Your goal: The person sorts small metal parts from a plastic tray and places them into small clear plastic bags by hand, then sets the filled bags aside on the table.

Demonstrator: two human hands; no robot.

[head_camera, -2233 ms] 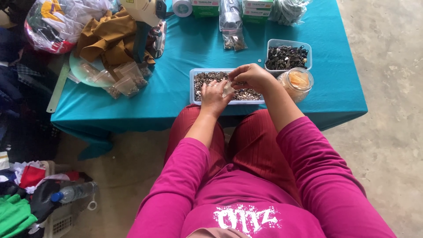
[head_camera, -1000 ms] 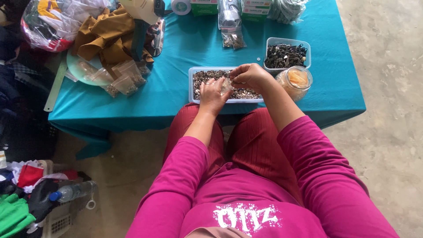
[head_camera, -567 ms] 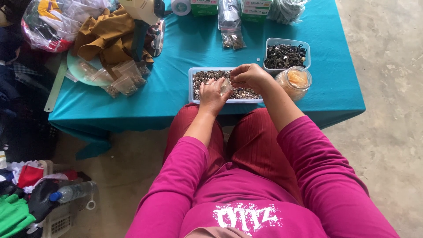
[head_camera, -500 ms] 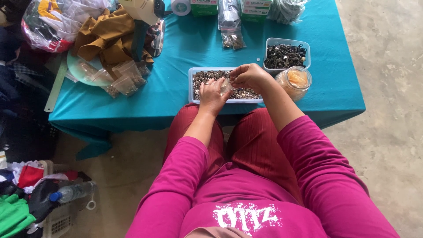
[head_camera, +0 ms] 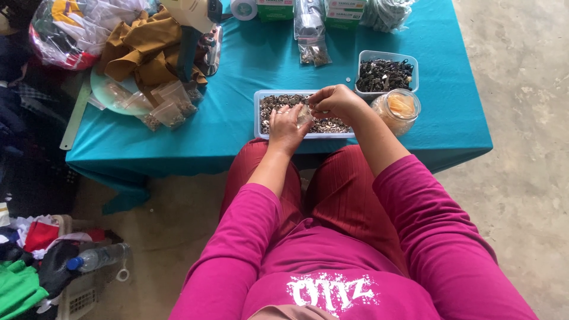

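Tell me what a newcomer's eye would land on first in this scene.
First the bright teal tablecloth, then the left hand and right hand meeting over the clear rectangular tray of small metal rings at the table's near edge, pinching a small clear plastic bag between them. Right of it stand a tub of dark metal parts and a round clear jar with orange contents.

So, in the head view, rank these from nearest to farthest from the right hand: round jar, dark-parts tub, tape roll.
1. Round jar, just right of the right hand.
2. Dark-parts tub, behind the jar.
3. Tape roll, far edge, to the left.
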